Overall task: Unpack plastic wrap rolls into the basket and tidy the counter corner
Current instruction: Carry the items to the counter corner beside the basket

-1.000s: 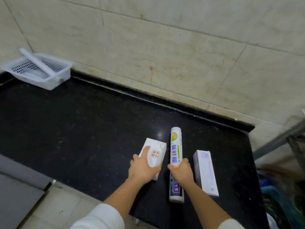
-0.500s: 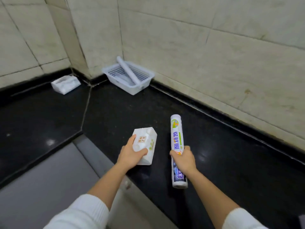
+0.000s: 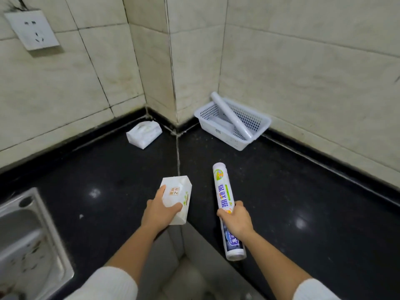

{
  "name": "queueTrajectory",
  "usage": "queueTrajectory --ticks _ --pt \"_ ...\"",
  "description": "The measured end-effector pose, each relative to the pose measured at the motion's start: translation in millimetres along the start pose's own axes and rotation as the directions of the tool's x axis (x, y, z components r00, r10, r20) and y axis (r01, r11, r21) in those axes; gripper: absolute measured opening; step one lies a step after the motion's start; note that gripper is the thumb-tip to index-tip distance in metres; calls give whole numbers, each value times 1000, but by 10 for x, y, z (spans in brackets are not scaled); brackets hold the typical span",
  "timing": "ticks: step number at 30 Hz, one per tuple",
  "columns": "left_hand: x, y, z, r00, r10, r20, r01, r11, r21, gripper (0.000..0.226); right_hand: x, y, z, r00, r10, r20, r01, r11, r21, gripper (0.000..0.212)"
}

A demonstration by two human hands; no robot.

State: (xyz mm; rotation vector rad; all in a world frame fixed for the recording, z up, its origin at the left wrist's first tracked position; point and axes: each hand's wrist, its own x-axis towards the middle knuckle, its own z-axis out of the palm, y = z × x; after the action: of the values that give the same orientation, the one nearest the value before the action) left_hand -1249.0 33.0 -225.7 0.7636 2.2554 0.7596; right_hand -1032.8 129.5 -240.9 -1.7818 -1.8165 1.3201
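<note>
My right hand [image 3: 237, 218] grips a printed plastic wrap roll [image 3: 224, 191] around its middle, held above the black counter [image 3: 292, 180] and pointing toward the corner. My left hand [image 3: 159, 212] holds a white tissue pack [image 3: 178, 197] from below. Against the right wall stands a white perforated basket [image 3: 258, 124]. A bare white roll [image 3: 230, 115] leans diagonally across the basket, its upper end sticking out over the rim, and another pale roll lies flat inside.
A second white tissue pack [image 3: 144, 134] lies in the left part of the corner. A steel sink [image 3: 28, 234] is at the lower left. A wall socket [image 3: 32, 30] sits high on the left tiles. The counter's inner edge runs below my hands.
My view has swung left toward the corner and closer. Both hands carried the tissue pack and the printed roll along, and the basket now lies ahead on the right. The sink has come into view.
</note>
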Motion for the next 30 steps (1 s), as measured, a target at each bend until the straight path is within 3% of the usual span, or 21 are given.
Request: queueTrajectory --ticks 18,27,30 --pt "2456 642 -652 985 167 31 -168 937 305 90 1754 -1281 785 997 72 -30 -72 997 -20 44" --pt "2684 528 -689 973 220 68 -228 875 427 86 1651 -1391 1089 994 110 -3 -109 987 -118 52" --pt "2511 569 -677 964 266 1 -232 840 491 83 1604 -1435 1054 994 105 -7 -105 986 -133 58"
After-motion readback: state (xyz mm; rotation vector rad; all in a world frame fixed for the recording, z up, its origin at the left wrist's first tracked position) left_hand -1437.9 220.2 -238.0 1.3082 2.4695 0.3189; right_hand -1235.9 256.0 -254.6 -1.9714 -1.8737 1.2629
